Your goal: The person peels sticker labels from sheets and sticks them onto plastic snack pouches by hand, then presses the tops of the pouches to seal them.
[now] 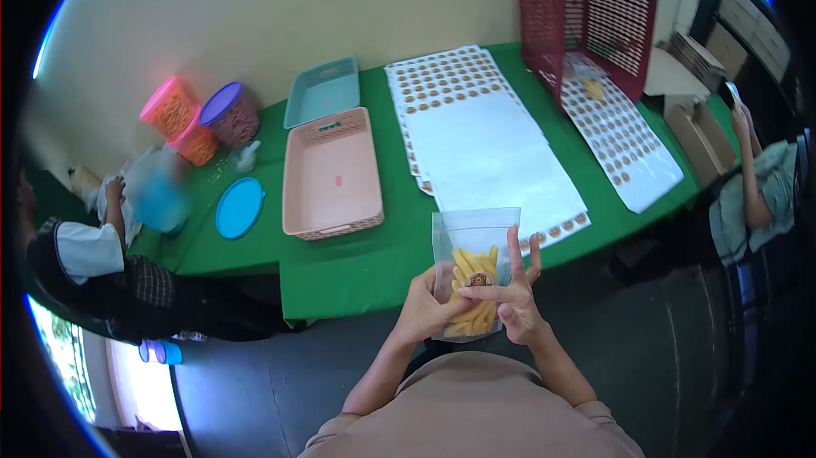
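Note:
In front of my body, my left hand (422, 305) grips the left side of a clear zip bag (476, 222) filled with yellow stick-shaped snacks (481, 319). The bag is upright, its top strip flat above the snacks. A round brown sticker (478, 280) sits on the bag's front. My right hand (519, 312) is at the bag's right side, its fingers spread. One finger reaches across the front to the sticker's lower edge, while others point up beside the bag. Just beyond the bag, white sheets of round stickers (484, 144) lie on the green-covered table (340, 275).
A pink basket (331, 173), a teal tray (323, 93) and a blue lid (240, 208) are left of the sheets. Lidded snack tubs (229, 115) stand farther left. A maroon crate (586, 16) lies at the right over another sticker sheet (629, 152). People stand at both sides.

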`<state>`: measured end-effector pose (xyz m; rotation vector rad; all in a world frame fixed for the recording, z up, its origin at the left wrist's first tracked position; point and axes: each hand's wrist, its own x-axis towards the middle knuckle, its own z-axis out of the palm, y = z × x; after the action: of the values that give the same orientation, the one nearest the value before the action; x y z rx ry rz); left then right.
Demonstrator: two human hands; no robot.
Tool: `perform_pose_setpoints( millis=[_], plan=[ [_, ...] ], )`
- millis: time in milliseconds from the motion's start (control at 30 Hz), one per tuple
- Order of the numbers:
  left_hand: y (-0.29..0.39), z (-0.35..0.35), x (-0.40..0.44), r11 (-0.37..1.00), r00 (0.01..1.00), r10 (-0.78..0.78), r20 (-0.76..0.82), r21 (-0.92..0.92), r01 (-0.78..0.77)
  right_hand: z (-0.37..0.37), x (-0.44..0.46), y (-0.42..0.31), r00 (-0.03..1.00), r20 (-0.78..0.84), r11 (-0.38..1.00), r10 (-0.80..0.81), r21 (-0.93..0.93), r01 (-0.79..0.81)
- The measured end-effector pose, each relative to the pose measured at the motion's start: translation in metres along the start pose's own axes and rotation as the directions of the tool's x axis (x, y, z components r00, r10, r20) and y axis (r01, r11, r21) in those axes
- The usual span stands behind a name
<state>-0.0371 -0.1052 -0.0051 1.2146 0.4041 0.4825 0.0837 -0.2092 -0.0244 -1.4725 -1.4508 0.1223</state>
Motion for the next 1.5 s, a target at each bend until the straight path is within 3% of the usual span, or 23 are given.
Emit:
perform_pose_setpoints(
  millis=[133,467,633,700,733,767,833,900,933,1033,1133,1233,1300,1333,1367,1433,1500],
  plan=[
    [-0.018,0.039,-0.014,0.997,0.989,-0.063,0.134,0.052,0.057,-0.029,-0.046,-0.009,0.992,-0.074,0.993,0.097,-0.056,-0.101],
    [-0.042,0.128,-0.025,0.994,0.937,-0.109,0.331,0.059,0.095,-0.086,-0.127,-0.011,0.961,-0.267,0.890,0.065,-0.421,-0.177],
    [-0.053,0.157,-0.017,0.973,0.896,-0.229,0.380,0.114,0.200,-0.108,-0.149,-0.010,0.937,-0.334,0.784,0.100,-0.554,-0.281],
    [-0.057,0.174,-0.015,0.989,0.909,-0.149,0.390,0.052,0.140,-0.119,-0.153,-0.005,0.817,-0.535,0.836,0.216,-0.332,-0.438],
    [-0.062,0.179,-0.013,0.983,0.902,-0.184,0.392,0.056,0.176,-0.128,-0.149,-0.006,0.701,-0.695,0.865,0.161,-0.242,-0.440],
    [-0.066,0.186,-0.011,0.987,0.913,-0.162,0.374,0.082,0.141,-0.133,-0.152,-0.001,0.691,-0.708,0.860,0.144,-0.256,-0.442],
    [-0.086,0.194,0.000,0.962,0.882,-0.244,0.403,-0.016,0.273,-0.138,-0.167,0.010,0.499,-0.712,0.866,0.493,0.349,-0.358],
    [-0.094,0.209,0.008,0.968,0.882,-0.217,0.418,-0.022,0.248,-0.157,-0.171,0.010,0.570,-0.595,0.812,0.567,0.286,-0.509],
    [-0.097,0.217,0.014,0.974,0.889,-0.193,0.415,-0.030,0.225,-0.162,-0.171,0.015,0.623,-0.562,0.829,0.544,0.244,-0.503],
    [-0.113,0.234,0.036,0.969,0.845,-0.210,0.492,-0.011,0.248,-0.171,-0.167,0.027,0.513,-0.589,0.761,0.625,0.314,-0.568],
    [-0.122,0.254,0.065,0.979,0.827,-0.182,0.531,0.019,0.203,-0.184,-0.170,0.059,0.471,-0.583,0.742,0.662,0.419,-0.524],
    [-0.133,0.270,0.105,0.989,0.802,-0.138,0.582,0.040,0.142,-0.212,-0.153,0.073,0.512,-0.616,0.783,0.599,0.315,-0.536],
    [-0.139,0.278,0.135,0.942,0.782,-0.211,0.586,0.336,0.002,-0.230,-0.141,0.090,0.552,-0.602,0.801,0.578,0.290,-0.523],
    [-0.140,0.286,0.149,0.908,0.851,0.043,0.523,0.335,-0.252,-0.238,-0.132,0.099,0.550,-0.605,0.802,0.575,0.284,-0.526],
    [-0.136,0.289,0.163,0.908,0.853,0.056,0.519,0.329,-0.260,-0.244,-0.123,0.107,0.549,-0.608,0.802,0.574,0.281,-0.527],
    [-0.115,0.290,0.187,0.818,0.855,-0.076,0.514,0.521,-0.241,-0.255,-0.108,0.125,0.565,-0.570,0.789,0.596,0.285,-0.545],
    [-0.116,0.285,0.214,0.760,0.833,-0.122,0.539,0.591,-0.270,-0.260,-0.096,0.143,0.550,-0.489,0.736,0.677,0.438,-0.516]
  ],
)
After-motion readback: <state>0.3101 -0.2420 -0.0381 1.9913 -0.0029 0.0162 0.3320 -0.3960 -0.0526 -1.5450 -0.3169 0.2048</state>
